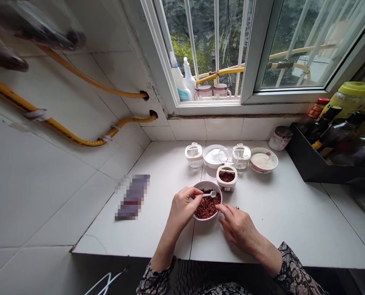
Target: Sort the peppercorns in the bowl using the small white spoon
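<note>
A pale pink bowl (221, 200) of dark red peppercorn-like grains (205, 209) sits on the counter in front of me. My left hand (184, 205) is over its left rim, thumb and forefinger pinched on a small white spoon (212, 194). The spoon's scoop lies over the grains. At the bowl's right rim is my right hand (239, 227), fingers loosely bent and apart, the forefinger tip touching the edge. Just behind the bowl stands a clear spice jar (227, 186) with a cream-rimmed top and the same dark red grains inside.
Behind are two clear jars (194, 157) (241, 157), a white-filled dish (213, 156) and a patterned bowl (264, 162) of pale powder. A black bin (317, 172) of bottles stands right. A pixelated purple item (133, 198) lies left. Yellow pipes (87, 141) run along the wall.
</note>
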`<state>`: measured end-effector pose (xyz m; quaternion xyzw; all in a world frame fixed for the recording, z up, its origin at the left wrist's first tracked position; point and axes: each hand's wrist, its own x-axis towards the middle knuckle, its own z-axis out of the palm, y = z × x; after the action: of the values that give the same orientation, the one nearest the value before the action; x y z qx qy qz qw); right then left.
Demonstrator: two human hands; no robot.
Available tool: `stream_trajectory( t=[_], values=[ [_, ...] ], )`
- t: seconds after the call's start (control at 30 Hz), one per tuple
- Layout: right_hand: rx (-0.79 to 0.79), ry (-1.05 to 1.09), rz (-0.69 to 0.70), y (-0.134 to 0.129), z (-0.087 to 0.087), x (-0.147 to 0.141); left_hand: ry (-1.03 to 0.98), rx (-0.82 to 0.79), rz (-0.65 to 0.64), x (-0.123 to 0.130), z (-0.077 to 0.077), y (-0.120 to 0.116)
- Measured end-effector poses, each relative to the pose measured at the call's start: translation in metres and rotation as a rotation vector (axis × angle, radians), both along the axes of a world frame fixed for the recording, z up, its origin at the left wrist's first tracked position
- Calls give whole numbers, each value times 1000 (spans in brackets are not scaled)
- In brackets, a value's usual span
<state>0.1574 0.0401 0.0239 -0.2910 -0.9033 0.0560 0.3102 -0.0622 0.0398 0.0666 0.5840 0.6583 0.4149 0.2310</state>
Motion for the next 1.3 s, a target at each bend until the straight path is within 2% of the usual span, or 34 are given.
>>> stream_trajectory(
  t=[0.4,0.7,0.93,1.17,1.3],
  values=[
    [-4,-5,6,0,-1,0,-226,-88,-3,-8,-2,-3],
    [-15,-10,3,0,-1,0,-143,-93,8,3,1,-4],
    [-31,-8,9,-1,-2,1,-334,-151,3,-2,6,-5],
    [-41,-14,0,-1,-3,1,-351,-94,11,-17,4,-3],
    [-34,-15,0,0,-4,1,-314,10,48,-16,15,3]
  ],
)
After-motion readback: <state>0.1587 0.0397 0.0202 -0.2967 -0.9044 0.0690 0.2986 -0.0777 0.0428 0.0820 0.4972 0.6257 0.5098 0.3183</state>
